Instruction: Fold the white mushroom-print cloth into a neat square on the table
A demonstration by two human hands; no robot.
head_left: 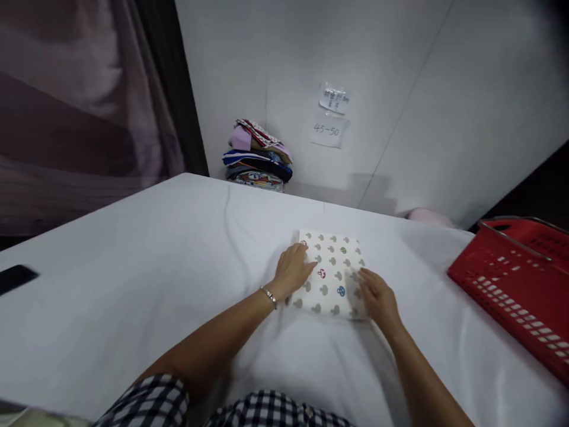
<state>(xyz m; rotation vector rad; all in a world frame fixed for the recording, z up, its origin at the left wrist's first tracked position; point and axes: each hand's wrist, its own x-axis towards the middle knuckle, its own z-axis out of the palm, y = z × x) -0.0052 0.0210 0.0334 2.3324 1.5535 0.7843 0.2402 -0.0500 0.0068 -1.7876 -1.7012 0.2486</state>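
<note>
A folded white cloth (329,279) printed with grey mushrooms, a few of them coloured, lies as a neat square on the white-covered table. On its left edge rests my left hand (293,270), with thumb and fingers apart and the thumb reaching over the top. A bracelet (269,296) circles that wrist. My right hand (377,296) touches the cloth's right edge, its fingers loosely bent and somewhat blurred. Neither hand wraps around the cloth. The fingertips at the far left corner are partly hard to make out.
A red plastic basket (515,296) stands on the right. Several folded fabrics (258,157) are stacked beyond the table's far edge, by the wall. Paper signs (329,129) hang on the wall. A dark flat object (16,279) lies at the left edge of the white tabletop (146,261).
</note>
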